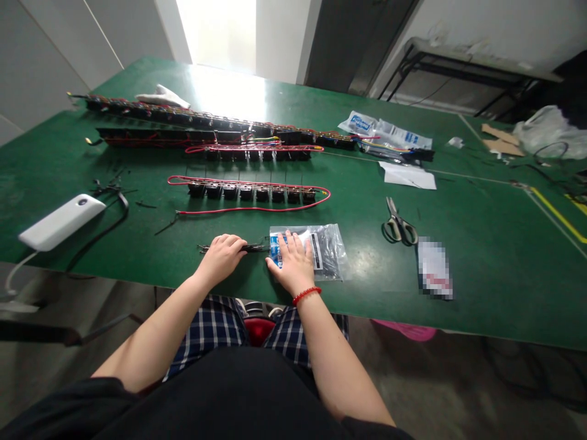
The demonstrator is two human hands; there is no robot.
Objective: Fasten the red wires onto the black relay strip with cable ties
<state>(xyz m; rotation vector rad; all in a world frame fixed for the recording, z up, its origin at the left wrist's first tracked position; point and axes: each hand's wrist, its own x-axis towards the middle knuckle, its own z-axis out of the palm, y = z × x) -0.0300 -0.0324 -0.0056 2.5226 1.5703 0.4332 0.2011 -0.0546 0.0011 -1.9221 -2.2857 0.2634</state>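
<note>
My left hand [222, 258] is closed around a bundle of thin black strips, which look like cable ties [254, 248], low over the table's near edge. My right hand [294, 260] lies flat with fingers spread on a clear plastic bag [331, 252] with a blue print and a white label. The strips' right ends reach the bag's left edge. Just beyond my hands sits a row of black blocks [247, 192] with thin upright pins. A red wire [238, 210] loops around that row.
Long black wired strips [206, 119] and a second block row [261, 154] lie farther back on the green table [358, 201]. Scissors [400, 226] and a small packet [434, 269] are at right. A white power adapter-like box [62, 223] with cables stands at left.
</note>
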